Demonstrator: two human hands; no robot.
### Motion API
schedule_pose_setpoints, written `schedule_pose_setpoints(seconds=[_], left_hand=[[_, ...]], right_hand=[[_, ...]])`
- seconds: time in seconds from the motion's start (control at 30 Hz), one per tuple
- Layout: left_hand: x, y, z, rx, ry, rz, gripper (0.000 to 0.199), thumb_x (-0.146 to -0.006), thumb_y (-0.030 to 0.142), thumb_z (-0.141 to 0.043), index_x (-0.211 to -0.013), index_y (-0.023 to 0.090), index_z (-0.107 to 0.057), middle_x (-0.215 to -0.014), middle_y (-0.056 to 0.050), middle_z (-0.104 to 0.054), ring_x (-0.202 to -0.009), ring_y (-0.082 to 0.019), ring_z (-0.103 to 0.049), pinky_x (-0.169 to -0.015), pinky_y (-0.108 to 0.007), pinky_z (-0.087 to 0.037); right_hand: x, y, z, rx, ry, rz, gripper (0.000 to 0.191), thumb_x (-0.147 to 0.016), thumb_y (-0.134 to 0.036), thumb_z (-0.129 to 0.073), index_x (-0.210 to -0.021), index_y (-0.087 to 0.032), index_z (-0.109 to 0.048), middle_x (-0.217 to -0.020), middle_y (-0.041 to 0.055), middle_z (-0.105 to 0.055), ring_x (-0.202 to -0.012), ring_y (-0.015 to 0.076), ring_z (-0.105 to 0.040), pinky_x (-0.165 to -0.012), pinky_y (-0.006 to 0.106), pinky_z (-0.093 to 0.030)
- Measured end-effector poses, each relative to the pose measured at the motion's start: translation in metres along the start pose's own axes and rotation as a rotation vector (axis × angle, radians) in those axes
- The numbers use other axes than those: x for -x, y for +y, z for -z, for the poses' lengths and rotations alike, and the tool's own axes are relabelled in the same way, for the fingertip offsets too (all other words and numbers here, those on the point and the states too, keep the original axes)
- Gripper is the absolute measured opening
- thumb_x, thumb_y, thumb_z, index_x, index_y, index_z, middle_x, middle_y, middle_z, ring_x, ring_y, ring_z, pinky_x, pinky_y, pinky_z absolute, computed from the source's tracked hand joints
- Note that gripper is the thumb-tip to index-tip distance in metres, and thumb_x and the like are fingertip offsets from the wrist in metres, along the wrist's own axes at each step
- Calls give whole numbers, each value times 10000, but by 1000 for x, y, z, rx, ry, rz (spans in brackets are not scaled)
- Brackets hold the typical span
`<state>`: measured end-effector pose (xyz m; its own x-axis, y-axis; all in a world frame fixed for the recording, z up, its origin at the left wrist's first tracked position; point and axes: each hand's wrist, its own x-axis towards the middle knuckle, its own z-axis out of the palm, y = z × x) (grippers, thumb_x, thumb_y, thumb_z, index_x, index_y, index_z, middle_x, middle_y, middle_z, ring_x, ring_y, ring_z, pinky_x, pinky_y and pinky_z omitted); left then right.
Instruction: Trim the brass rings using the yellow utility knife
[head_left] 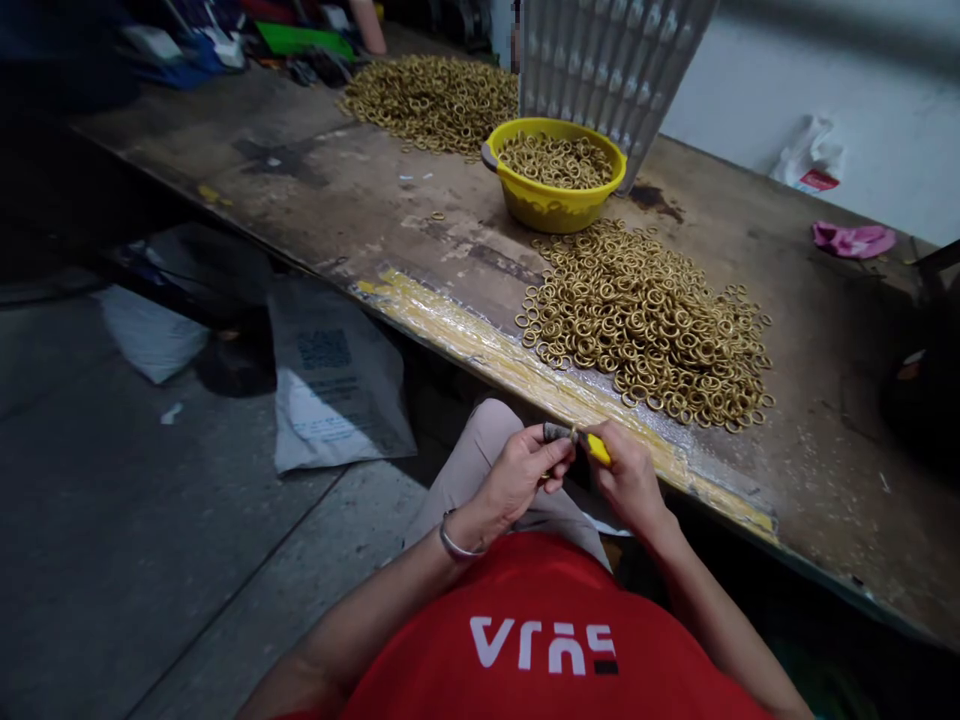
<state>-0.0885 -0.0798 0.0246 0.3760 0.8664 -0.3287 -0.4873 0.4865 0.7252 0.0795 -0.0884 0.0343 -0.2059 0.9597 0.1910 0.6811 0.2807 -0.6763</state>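
My left hand (521, 468) is closed in a pinch over my lap, just off the table's front edge. A small brass-coloured ring (574, 435) appears between its fingertips, and a dark grey wrap (556, 432) covers its index finger. Close beside it, my right hand (628, 475) is wrapped round a small tool with a yellow handle (598, 449). The tool's working end meets the ring; its exact kind is too small to make out. On the table in front lies a heap of brass-coloured rings (652, 320).
A yellow basin (559, 212) full of rings stands behind the heap. Farther back lies another ring pile (442, 100) near a grey ribbed panel (607, 70). Yellow tape (480, 340) covers the table edge. A pink cloth (853, 240) lies right; a printed sack (330, 390) rests below.
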Motion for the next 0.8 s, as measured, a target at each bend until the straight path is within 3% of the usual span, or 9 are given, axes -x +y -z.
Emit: schedule_pose_setpoints(seconds=[0.1,0.27,0.37,0.47,0.57,0.67,0.8], left_hand=[[0,-2,1,-100,10,-64,441,-697,496,-829,-785,134,-592,-604,34,-518,-483,-57,-412,-405,-171,-299],[1,4,5,-378,2,-159,334,-806,454,-720,-779,165,-555,-573,53,-468,-487,-71,-380,-455,-198,-302],[8,15,2,-538,-5,-240,240,-843,367,-668,-751,169,-570,-573,45,-454,-546,-94,-390,-502,-207,-315],[18,22,-3,-607,-116,-241,208,-854,308,-653,-726,159,-584,-636,19,-496,-615,-108,-421,-562,-215,-358],[18,16,-2,-432,-199,-80,275,-849,395,-687,-769,162,-564,-626,39,-457,-540,-79,-358,-494,-202,-315],[6,4,4,-188,-156,41,420,-767,503,-769,-744,169,-514,-603,59,-427,-481,-51,-300,-416,-176,-224],[-7,-4,13,-55,-112,77,457,-683,462,-850,-782,164,-518,-665,25,-540,-483,-44,-383,-392,-152,-213]], right_hand=[[5,1,2,299,-99,-5,271,-877,-74,-464,-1041,-169,-657,-933,74,-650,-817,188,-616,-726,256,-442],[2,-6,2,558,-208,-99,288,-876,-56,-487,-1074,-184,-653,-968,69,-672,-796,180,-616,-660,245,-388],[-8,0,7,704,-224,-187,260,-893,-60,-483,-1050,-177,-653,-971,79,-681,-770,184,-612,-620,266,-336],[-20,20,19,808,-170,-348,256,-880,-39,-478,-1030,-151,-653,-950,90,-685,-728,185,-594,-597,289,-294],[-30,42,32,801,-43,-348,250,-856,-44,-513,-1030,-157,-654,-988,81,-670,-780,181,-582,-617,287,-285],[-39,56,36,819,51,-325,169,-872,-92,-543,-990,-149,-650,-992,76,-636,-747,165,-543,-602,288,-253],[-47,64,30,849,122,-367,140,-926,-180,-552,-1029,-129,-631,-1016,89,-601,-702,156,-504,-590,294,-223]])
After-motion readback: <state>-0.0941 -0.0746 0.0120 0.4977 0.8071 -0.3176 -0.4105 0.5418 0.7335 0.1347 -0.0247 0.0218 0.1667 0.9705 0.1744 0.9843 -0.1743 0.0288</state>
